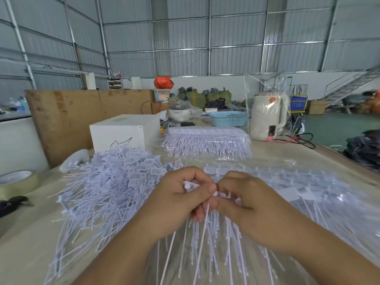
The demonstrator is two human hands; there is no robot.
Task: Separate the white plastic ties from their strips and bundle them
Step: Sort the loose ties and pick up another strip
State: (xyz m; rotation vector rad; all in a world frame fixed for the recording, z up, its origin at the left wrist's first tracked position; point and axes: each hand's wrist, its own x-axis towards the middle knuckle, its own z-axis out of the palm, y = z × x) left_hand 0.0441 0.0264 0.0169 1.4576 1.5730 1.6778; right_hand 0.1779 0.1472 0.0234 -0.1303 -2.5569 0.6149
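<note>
A long worktable (273, 149) carries the whole stock of white plastic ties. A loose heap of separated ties (107, 182) spreads across its left half, a sealed clear pack of ties on strips (207, 142) lies behind near a white box (123, 130), and further strips in clear film (308, 190) cover the right half. A roll of tape (18, 182) sits at the left edge. At centre, the left hand (176, 200) is curled around the heads of a small bundle of ties (205, 227), whose tails fan down toward the viewer; the right hand (244, 200) meets it, thumb and fingers pinching at the bundle's top, apparently working a tie free of its strip. Risks from here, as judged: the left grip is loose enough that tails already splay, so a sharp pull by the right hand could scatter the bundle into the heap, and a twisting tear could snap a tie rather than free it cleanly.
</note>
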